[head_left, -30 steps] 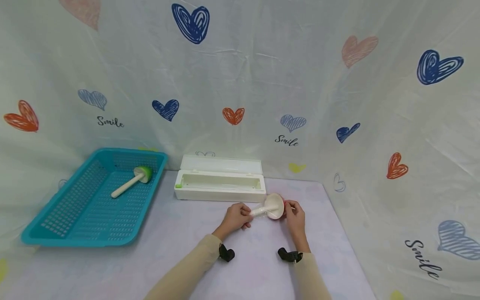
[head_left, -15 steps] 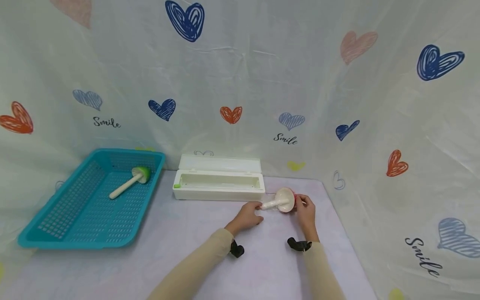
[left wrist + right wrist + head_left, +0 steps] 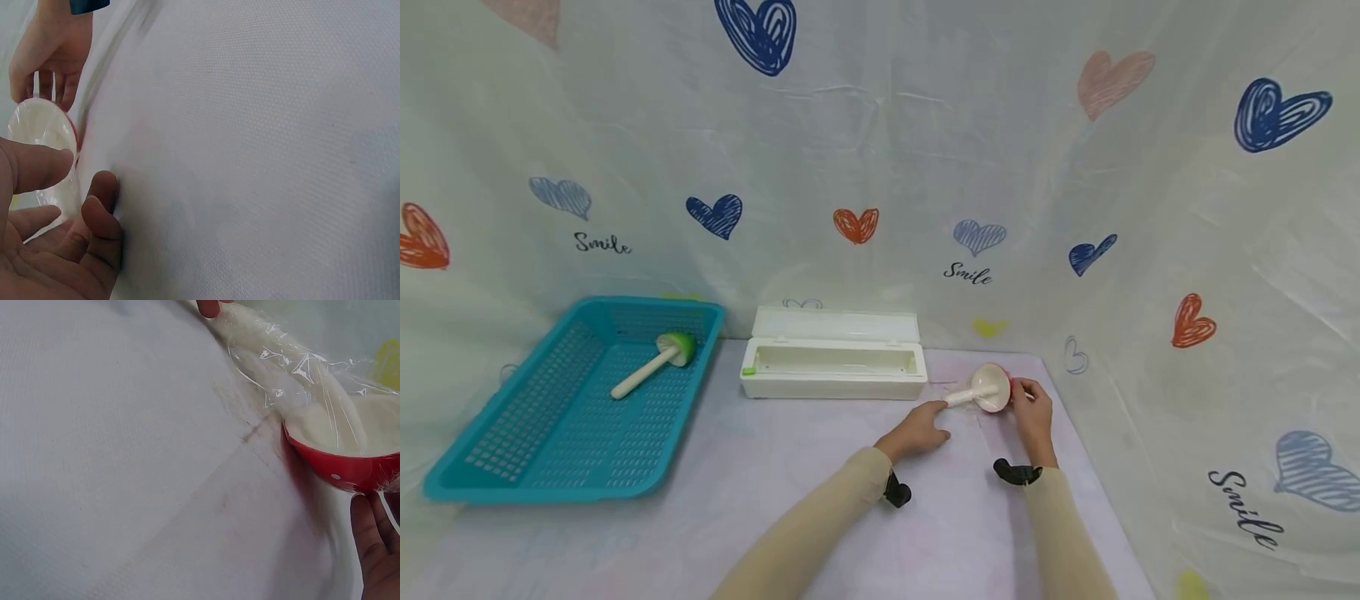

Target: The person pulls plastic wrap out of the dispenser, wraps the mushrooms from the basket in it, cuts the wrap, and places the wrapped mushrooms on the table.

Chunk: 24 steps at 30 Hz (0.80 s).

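Observation:
A toy mushroom (image 3: pixel 992 388) lies on its side at the right back of the table, its white stem pointing left. Clear plastic film (image 3: pixel 281 356) wraps it, shiny and crinkled. In the right wrist view its red cap (image 3: pixel 337 465) shows a white dot. My right hand (image 3: pixel 1034 421) holds the cap at its right edge with the fingertips. My left hand (image 3: pixel 916 430) reaches to the stem's end, index finger touching the tip. The left thumb (image 3: pixel 44 167) stands apart from the other fingers.
A white cling film box (image 3: pixel 833 387) stands at the back with its lid (image 3: pixel 835 325) raised. To the left, a blue plastic basket (image 3: pixel 550 492) holds a green-capped toy mushroom (image 3: pixel 658 363). A heart-printed curtain (image 3: pixel 887 150) hangs behind and at the right.
Both hands and the wrapped mushroom have moved to the right and farther back. The left thumb and fingers have spread apart near the stem's end. The box and basket stay put.

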Each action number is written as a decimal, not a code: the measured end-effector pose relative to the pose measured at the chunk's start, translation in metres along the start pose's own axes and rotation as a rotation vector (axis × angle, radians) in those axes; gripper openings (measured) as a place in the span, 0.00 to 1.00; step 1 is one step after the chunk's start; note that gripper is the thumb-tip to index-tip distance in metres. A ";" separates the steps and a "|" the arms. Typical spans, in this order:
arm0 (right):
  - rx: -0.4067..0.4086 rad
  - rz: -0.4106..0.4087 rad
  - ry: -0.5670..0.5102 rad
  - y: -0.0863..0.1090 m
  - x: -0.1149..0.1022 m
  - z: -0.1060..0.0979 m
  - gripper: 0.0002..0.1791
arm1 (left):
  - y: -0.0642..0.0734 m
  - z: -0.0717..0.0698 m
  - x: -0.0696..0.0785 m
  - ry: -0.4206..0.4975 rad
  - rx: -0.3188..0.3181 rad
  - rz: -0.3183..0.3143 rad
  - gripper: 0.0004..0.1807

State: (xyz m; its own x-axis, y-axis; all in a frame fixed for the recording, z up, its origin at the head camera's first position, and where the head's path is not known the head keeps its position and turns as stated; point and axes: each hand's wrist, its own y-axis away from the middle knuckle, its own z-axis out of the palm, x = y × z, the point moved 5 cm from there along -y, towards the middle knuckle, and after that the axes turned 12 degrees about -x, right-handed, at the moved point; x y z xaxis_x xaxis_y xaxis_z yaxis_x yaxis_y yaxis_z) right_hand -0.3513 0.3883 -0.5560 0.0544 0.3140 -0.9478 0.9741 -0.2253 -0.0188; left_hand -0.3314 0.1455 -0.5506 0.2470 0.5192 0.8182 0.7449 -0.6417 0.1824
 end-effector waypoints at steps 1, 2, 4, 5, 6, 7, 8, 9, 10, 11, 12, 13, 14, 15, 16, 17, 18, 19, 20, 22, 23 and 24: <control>0.000 0.001 -0.009 0.000 0.001 -0.001 0.20 | 0.000 0.001 0.000 -0.005 -0.005 -0.007 0.34; -0.002 0.002 -0.012 0.000 0.002 -0.001 0.20 | -0.001 0.002 0.000 -0.010 -0.006 -0.010 0.35; -0.009 0.001 -0.024 0.001 0.002 -0.002 0.20 | -0.001 0.002 0.001 -0.026 -0.003 -0.012 0.35; -0.012 0.000 -0.024 0.002 0.002 -0.003 0.20 | -0.001 0.002 0.001 -0.032 -0.002 -0.011 0.35; -0.018 -0.003 -0.019 0.003 0.002 -0.004 0.21 | -0.001 0.001 0.001 -0.039 0.001 -0.007 0.34; -0.023 -0.005 -0.019 0.004 0.002 -0.005 0.21 | -0.001 0.000 0.002 -0.047 0.002 -0.001 0.34; -0.028 -0.006 -0.014 0.004 0.002 -0.007 0.21 | 0.000 -0.001 0.003 -0.056 0.003 0.006 0.34; -0.029 -0.008 -0.010 0.005 0.002 -0.008 0.21 | 0.001 -0.002 0.003 -0.066 0.000 0.013 0.33; -0.029 -0.012 -0.002 0.006 0.000 -0.010 0.20 | 0.002 -0.004 0.005 -0.077 -0.002 0.023 0.33; -0.027 -0.017 0.010 0.007 -0.001 -0.012 0.20 | 0.003 -0.006 0.006 -0.090 -0.005 0.030 0.32; -0.025 -0.021 0.021 0.007 -0.003 -0.014 0.20 | 0.005 -0.008 0.008 -0.100 -0.006 0.039 0.32; -0.019 -0.023 0.036 0.007 -0.004 -0.016 0.19 | 0.007 -0.010 0.010 -0.107 -0.007 0.050 0.31; -0.016 -0.024 0.055 0.008 -0.006 -0.018 0.19 | 0.009 -0.013 0.012 -0.118 -0.010 0.059 0.30; -0.010 -0.028 0.074 0.009 -0.008 -0.020 0.19 | 0.012 -0.016 0.014 -0.129 -0.015 0.070 0.29; -0.005 -0.028 0.097 0.010 -0.011 -0.022 0.19 | 0.015 -0.020 0.016 -0.144 -0.014 0.083 0.28; 0.000 -0.025 0.124 0.010 -0.013 -0.023 0.19 | 0.018 -0.024 0.018 -0.149 -0.015 0.098 0.27; 0.005 -0.026 0.147 0.011 -0.016 -0.024 0.19 | 0.022 -0.028 0.021 -0.146 -0.020 0.113 0.27; 0.011 -0.028 0.171 0.012 -0.018 -0.025 0.19 | 0.026 -0.033 0.024 -0.149 -0.023 0.127 0.26; 0.018 -0.029 0.190 0.013 -0.021 -0.025 0.19 | 0.030 -0.037 0.026 -0.157 -0.028 0.138 0.25; 0.031 -0.052 0.223 0.014 -0.028 -0.025 0.18 | 0.039 -0.049 0.029 -0.156 -0.022 0.170 0.24; 0.034 -0.069 0.236 0.015 -0.031 -0.025 0.18 | 0.043 -0.055 0.031 -0.151 -0.019 0.183 0.23; 0.037 -0.093 0.243 0.015 -0.035 -0.024 0.17 | 0.047 -0.062 0.032 -0.157 -0.012 0.193 0.23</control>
State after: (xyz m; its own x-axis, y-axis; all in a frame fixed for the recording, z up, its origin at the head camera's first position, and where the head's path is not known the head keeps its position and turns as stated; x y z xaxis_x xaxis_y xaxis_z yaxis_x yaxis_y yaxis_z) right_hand -0.3333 0.3959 -0.5153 0.0207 0.5462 -0.8374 0.9689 -0.2176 -0.1181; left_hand -0.3267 0.0967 -0.4823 0.4781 0.4667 0.7440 0.6671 -0.7440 0.0380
